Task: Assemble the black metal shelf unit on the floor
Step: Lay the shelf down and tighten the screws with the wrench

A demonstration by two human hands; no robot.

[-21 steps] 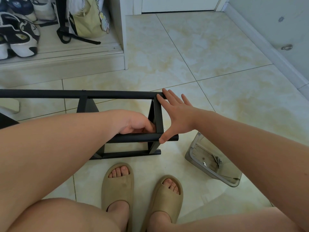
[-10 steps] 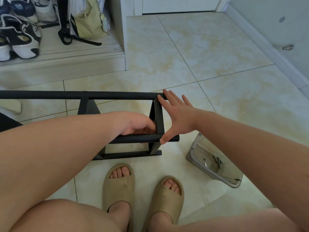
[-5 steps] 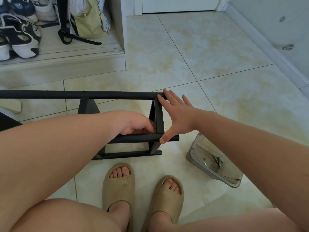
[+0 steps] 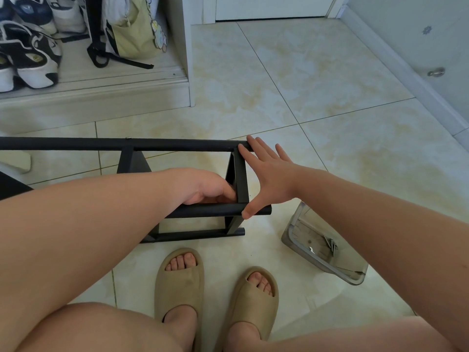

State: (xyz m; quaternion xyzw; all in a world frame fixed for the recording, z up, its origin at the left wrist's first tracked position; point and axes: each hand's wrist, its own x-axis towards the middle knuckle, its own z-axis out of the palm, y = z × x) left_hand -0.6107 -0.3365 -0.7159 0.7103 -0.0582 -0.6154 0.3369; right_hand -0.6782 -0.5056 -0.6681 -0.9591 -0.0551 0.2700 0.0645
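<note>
No readable text, label, brand or number anywhere in view.

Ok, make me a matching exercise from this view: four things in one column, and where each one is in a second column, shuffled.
Things:
1 right hand
2 left hand
3 screws
4 sneakers

Places:
A in the clear tray on the floor
B on the white ledge at the back
C spread flat against the black frame at its end
D curled inside the frame, by its upright

Pairs: 1-C, 2-D, 3-A, 4-B
</note>
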